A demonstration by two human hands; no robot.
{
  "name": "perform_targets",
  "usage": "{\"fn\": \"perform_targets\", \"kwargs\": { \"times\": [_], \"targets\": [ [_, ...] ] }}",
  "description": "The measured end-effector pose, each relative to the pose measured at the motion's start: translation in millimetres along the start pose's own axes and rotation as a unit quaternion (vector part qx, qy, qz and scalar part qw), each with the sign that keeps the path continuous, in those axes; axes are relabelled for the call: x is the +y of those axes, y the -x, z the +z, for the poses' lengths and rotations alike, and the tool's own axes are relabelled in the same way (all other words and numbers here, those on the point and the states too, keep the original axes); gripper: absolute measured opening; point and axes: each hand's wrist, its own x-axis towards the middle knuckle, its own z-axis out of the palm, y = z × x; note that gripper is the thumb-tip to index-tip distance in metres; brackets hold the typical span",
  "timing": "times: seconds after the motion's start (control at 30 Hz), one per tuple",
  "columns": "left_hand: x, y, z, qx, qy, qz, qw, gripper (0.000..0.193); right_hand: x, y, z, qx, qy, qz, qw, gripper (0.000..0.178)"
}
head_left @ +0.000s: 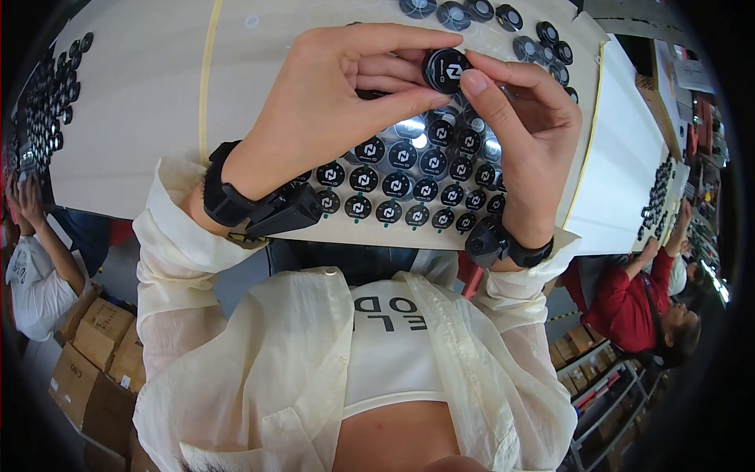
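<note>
Up at the far side of the table, a small round black case (443,71) with a white emblem on its face is held between my two hands. My left hand (338,90) has the thumb and fingers around its left side. The thumb and forefinger of my right hand (527,110) pinch its right edge. Under and in front of my hands lie several rows of round black discs (395,186) with the same emblem and small green tabs. Glossy clear film or plastic (410,127) shines among the farther rows, partly hidden by my hands.
More round dark and clear cases (510,17) stand along the table's (141,118) far right. Other clusters of black pieces (71,82) lie at far left and on a white table (621,189) at right. Co-workers sit on both sides. Cardboard boxes (98,346) are stacked at lower left.
</note>
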Motion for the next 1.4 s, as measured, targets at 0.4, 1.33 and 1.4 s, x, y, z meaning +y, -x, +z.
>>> {"fn": "perform_targets", "kwargs": {
  "times": [0.4,1.33,1.4],
  "targets": [
    [-7,1,-3,0.005,-0.039,0.004,0.999,0.043,9,-3,3,-0.002,0.111,-0.053,0.992,0.019],
    [47,-163,-86,-0.192,-0.599,0.125,0.767,0.04,9,-14,-16,0.037,0.279,-0.104,0.954,0.022],
    [34,-158,-63,-0.313,-0.505,0.204,0.778,0.039,9,-13,-18,0.04,0.297,-0.09,0.95,0.021]
  ]
}}
